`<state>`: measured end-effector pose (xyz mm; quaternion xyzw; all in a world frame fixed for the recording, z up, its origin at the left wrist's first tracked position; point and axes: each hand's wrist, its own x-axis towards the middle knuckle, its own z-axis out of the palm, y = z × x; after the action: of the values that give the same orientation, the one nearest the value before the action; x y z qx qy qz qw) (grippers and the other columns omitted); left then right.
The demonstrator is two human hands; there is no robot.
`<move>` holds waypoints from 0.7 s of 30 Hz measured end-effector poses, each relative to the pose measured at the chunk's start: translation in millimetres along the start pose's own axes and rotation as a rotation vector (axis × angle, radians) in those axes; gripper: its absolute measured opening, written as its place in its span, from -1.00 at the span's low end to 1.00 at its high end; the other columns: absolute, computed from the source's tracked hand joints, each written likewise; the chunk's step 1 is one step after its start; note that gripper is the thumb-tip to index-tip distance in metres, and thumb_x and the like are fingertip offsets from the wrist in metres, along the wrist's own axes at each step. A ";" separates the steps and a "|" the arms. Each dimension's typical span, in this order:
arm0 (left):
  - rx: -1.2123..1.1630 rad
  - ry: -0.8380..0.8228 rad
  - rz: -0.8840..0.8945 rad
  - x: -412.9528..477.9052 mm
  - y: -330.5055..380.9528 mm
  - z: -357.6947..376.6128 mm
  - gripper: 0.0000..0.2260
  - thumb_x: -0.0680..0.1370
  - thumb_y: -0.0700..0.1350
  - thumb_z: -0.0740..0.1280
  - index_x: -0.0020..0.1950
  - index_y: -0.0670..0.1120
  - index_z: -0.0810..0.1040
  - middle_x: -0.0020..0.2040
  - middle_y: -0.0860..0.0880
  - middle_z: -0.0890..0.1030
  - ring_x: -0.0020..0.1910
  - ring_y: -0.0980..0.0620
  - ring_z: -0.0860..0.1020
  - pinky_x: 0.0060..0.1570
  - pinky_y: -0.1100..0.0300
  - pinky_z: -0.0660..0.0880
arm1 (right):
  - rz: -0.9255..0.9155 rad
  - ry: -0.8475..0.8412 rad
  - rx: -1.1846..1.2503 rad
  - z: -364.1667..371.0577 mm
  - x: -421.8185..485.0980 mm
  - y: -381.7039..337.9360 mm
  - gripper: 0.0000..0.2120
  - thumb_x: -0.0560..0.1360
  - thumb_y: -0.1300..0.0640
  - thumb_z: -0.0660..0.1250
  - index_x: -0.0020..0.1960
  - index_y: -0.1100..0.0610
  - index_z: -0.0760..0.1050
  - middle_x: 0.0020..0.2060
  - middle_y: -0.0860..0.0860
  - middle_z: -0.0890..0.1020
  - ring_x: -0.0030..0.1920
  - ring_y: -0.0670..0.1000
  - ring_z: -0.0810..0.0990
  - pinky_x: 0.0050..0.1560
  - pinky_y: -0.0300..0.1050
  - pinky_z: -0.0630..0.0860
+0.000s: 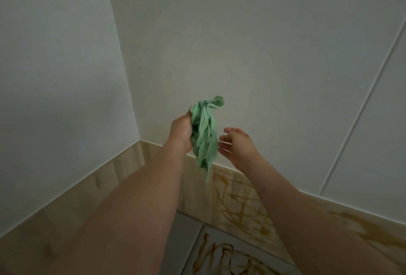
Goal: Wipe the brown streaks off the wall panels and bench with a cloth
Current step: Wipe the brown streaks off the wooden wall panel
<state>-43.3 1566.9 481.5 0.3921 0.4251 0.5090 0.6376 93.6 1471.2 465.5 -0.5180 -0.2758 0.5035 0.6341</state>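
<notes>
Two bare hands are raised before a room corner. At left, a pale wood-look wall panel (123, 160) runs below the white wall (55, 76). The left hand (181, 131) grasps a crumpled green cloth (205, 136), fingers curled round its upper part, while the rest hangs in the air. Just right of the cloth, the right hand (236, 145) is released, fingers spread and holding nothing. Lower right, brown streaks (241, 206) cross the panel there, and more mark the table (182, 235) beneath.
</notes>
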 end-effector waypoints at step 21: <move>0.714 -0.781 0.134 15.5 80.8 -34.6 -0.69 0.70 0.01 0.30 0.19 -0.22 0.61 0.03 -0.18 0.72 0.03 -0.13 0.69 0.10 -0.03 0.63 | -0.470 -0.075 -0.534 38.8 -2.2 -15.7 -0.81 0.61 0.06 0.42 0.21 0.02 0.57 0.02 0.01 0.64 0.02 0.01 0.64 0.08 -0.07 0.62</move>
<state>-99.4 1598.6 543.2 0.7710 0.2770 0.1885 0.5415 64.6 1484.5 492.7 -0.5688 -0.5324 0.2727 0.5645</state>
